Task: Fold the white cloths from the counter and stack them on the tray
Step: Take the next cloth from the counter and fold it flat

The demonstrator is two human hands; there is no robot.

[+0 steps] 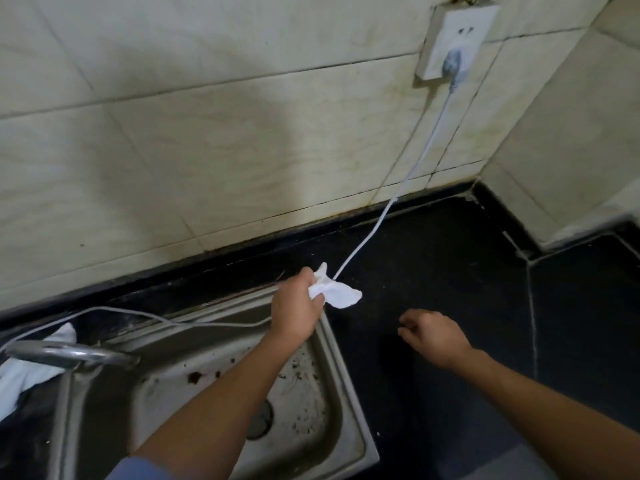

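Gripping white cloth (334, 292) — left hand (298, 306), bunched

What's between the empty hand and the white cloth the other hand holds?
Only bare black counter, seen in the head view, separates the right hand from the white cloth gripped in the left hand. The white cable runs behind the cloth.

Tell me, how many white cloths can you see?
2. One white cloth is bunched in the left hand, over the counter beside the sink. The other cloth lies at the far left behind the faucet, partly cut off. More may be out of view.
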